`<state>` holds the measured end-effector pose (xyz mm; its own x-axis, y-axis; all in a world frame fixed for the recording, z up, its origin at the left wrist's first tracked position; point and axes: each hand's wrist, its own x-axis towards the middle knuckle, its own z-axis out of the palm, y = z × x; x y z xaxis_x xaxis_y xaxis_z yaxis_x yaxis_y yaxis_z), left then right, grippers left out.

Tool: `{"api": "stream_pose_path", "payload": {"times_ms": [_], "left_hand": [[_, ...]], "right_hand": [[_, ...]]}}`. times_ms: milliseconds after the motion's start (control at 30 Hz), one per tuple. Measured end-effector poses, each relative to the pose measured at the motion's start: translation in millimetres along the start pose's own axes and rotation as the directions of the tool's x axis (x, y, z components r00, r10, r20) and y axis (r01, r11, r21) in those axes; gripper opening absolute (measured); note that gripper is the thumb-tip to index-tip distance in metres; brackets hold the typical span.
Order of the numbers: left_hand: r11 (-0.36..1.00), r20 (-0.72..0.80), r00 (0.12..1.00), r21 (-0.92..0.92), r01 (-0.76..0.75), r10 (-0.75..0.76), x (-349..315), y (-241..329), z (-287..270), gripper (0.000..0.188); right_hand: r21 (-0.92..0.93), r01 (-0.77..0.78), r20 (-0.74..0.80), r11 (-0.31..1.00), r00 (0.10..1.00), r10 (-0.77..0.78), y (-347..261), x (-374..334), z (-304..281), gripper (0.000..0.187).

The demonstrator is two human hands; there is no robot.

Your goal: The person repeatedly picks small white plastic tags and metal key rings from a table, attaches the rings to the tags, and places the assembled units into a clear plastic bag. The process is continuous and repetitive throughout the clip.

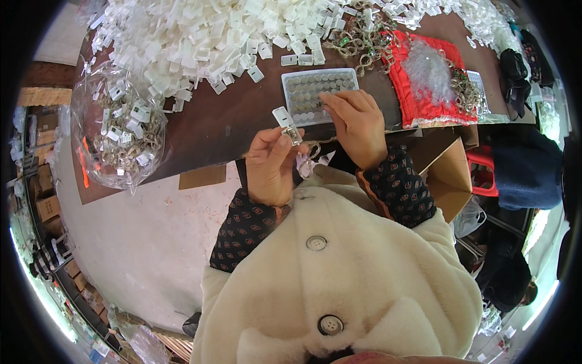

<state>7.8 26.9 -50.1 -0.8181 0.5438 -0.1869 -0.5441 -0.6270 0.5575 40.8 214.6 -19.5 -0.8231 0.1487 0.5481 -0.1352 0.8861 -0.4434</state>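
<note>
My left hand (271, 165) pinches a small white plastic battery case (290, 134) between thumb and fingers. Its flat lid (282, 116) stands open, pointing up and away. A looped thin wire coil (308, 162) hangs beside that hand. My right hand (359, 125) is over the right part of a pale plastic tray (291, 122), thumb and forefinger pinched together. Whatever sits between those fingertips is too small to make out. Rows of round silver button cells (315, 87) fill the tray, which lies near the table's front edge.
A large heap of white plastic cases (200, 36) covers the back of the brown table (212, 130). Left lies a clear bag (121, 130) of cases and coils. Wire coils (367, 39) and a red cloth (394, 73) with clear fluffy strands lie right. Below stands an open cardboard box (451, 176).
</note>
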Motion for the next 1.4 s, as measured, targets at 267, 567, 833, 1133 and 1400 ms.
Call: {"api": "stream_pose_path", "payload": {"times_ms": [267, 567, 833, 1133, 1400], "left_hand": [[1.0, -0.023, 0.999, -0.008, 0.03, -0.03, 1.0, -2.9, -2.9, 0.014], [0.998, -0.012, 0.998, 0.043, 0.055, -0.054, -1.0, 0.8, -0.9, 0.01], [0.998, -0.104, 0.993, -0.012, 0.062, -0.062, -7.7, 6.4, 5.8, 0.011], [0.955, 0.21, 0.954, -0.158, 0.251, -0.216, -14.1, 11.2, 8.3, 0.012], [0.941, 0.166, 0.967, -0.247, 0.23, -0.193, -19.3, 11.2, 13.8, 0.011]], "right_hand": [[0.223, -0.012, -0.029, 0.975, 0.999, 0.019, -4.4, -4.7, 0.3, 0.023], [0.395, 0.016, 0.048, 0.919, 0.998, -0.038, -28.9, 1.0, -12.7, 0.014], [0.386, 0.13, -0.006, 0.913, 0.99, -0.139, -47.6, -3.3, -21.6, 0.024], [0.738, -0.67, 0.605, 0.075, 0.707, 0.366, -45.5, 12.9, -20.6, 0.023], [0.794, -0.279, 0.256, 0.54, 0.959, 0.118, -49.9, 4.5, -23.2, 0.014]]}}
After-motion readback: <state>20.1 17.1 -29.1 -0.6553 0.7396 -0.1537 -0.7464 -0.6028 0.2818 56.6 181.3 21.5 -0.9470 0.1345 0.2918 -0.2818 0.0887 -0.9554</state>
